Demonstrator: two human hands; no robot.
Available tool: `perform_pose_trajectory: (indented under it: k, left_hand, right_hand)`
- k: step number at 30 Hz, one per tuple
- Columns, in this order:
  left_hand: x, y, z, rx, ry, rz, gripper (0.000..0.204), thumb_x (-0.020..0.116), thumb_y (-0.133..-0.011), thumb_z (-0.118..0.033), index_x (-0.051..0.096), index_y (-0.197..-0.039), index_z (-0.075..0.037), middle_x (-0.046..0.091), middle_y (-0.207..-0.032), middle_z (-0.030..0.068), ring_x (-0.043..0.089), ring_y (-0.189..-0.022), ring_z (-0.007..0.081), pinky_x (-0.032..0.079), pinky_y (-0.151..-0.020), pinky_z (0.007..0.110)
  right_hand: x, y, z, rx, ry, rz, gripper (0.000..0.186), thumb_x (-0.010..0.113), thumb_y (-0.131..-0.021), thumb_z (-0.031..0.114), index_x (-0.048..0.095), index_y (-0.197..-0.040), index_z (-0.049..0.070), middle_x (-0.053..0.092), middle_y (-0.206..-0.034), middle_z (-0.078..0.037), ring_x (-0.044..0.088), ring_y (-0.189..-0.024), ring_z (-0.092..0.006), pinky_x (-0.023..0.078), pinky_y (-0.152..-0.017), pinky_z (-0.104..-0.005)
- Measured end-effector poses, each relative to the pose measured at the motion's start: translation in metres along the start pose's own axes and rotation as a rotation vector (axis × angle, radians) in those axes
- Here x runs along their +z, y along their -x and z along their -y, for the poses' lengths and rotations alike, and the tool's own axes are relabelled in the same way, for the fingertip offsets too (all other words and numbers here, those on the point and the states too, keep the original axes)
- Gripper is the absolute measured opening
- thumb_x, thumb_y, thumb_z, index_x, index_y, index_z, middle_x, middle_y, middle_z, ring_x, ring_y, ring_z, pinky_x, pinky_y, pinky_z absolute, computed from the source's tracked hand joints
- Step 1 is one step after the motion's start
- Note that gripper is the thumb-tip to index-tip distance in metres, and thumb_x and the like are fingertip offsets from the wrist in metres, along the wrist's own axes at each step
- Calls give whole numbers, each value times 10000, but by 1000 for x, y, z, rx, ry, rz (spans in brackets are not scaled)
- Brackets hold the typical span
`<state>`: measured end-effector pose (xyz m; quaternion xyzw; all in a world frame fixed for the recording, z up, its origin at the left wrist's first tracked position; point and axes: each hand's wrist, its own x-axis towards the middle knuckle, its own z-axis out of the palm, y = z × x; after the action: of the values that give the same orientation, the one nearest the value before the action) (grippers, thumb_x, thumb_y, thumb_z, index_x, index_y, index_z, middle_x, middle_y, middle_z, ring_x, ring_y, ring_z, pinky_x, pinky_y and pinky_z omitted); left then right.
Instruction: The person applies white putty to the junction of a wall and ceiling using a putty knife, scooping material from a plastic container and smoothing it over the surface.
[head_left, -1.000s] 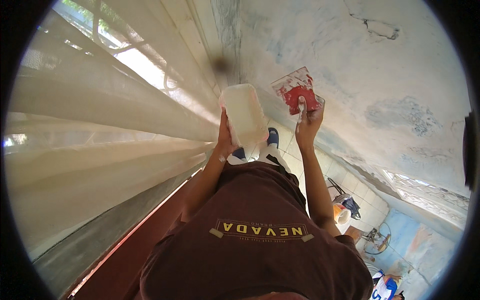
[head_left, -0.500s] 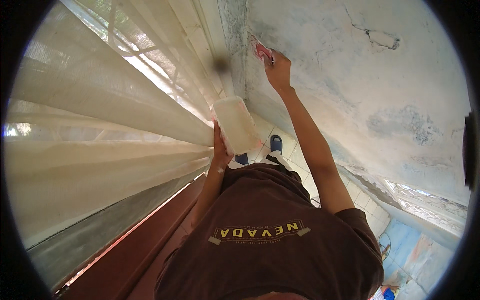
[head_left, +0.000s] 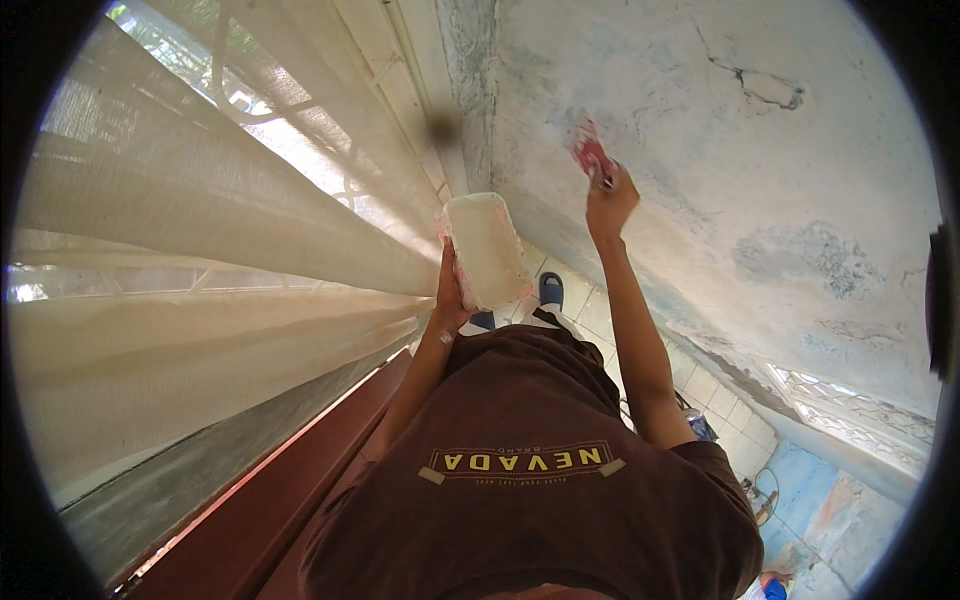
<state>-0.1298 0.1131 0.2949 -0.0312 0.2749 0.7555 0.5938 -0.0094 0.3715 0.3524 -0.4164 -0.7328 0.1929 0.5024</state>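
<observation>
My left hand grips the left side of a shallow rectangular tub, off-white inside with pink smears on its rim. The tub is held in front of my body, beside the curtain. My right hand is closed around a flat red tool smeared with white. Its tip is blurred, so I cannot tell whether it is a brush or a scraper. The tool points up toward the patchy white and blue-grey wall; whether it touches the wall I cannot tell.
Cream curtains hang along a bright window on the left. A crack runs across the upper wall. A grey corner strip meets the wall. Pale floor tiles and a blue slipper show below. A lattice vent is low at right.
My right hand has moved right and down with the red tool, away from the wall's corner. The tub in my left hand has shifted slightly to the right.
</observation>
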Motion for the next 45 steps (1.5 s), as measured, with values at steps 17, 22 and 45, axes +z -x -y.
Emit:
perform_pose_trajectory:
  k: [17, 22, 45]
  left_hand:
    - [-1, 3, -4, 23, -33, 2, 725, 395, -1057, -624, 364, -1573, -115, 537, -1485, 137, 592, -1300, 300, 520, -1072, 497]
    - [1, 10, -8, 8, -75, -16, 740, 380, -1057, -636, 356, -1577, -111, 526, -1501, 133, 577, -1321, 288, 510, -1083, 480]
    - [4, 33, -12, 66, -127, -110, 759, 378, -1060, -634, 334, -1581, -84, 507, -1515, 135, 552, -1344, 283, 481, -1118, 457]
  right_hand:
    - [35, 13, -16, 57, 16, -60, 107, 697, -891, 78, 732, -968, 12, 704, -848, -222, 695, -754, -394, 535, -670, -435]
    - [51, 30, -12, 47, -44, 48, 131, 703, -933, 144, 750, -1004, 44, 705, -867, -206, 681, -729, -387, 528, -662, -428]
    - [62, 61, -52, 107, -40, -51, 157, 733, -930, 118, 755, -1031, 0, 744, -845, -171, 715, -707, -247, 545, -658, -342]
